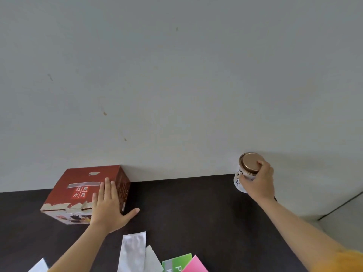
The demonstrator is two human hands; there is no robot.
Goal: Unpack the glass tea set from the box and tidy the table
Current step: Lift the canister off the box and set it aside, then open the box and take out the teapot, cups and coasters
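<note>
the red box [86,193] sits closed against the wall on the dark table [186,209]. the left hand [110,207] lies flat on the box, fingers straight. well right of the box, the right hand [259,181] grips a gold-lidded tin [247,169].

A dark red box [86,193] with white lettering and a cream lower band sits on a near-black surface [186,213]; a white can [242,178] with dark patterning has a bronze lid [251,162]. Silver sachets [132,252], green [176,263] and pink [196,266] cards, pale grey wall [176,75].
</note>
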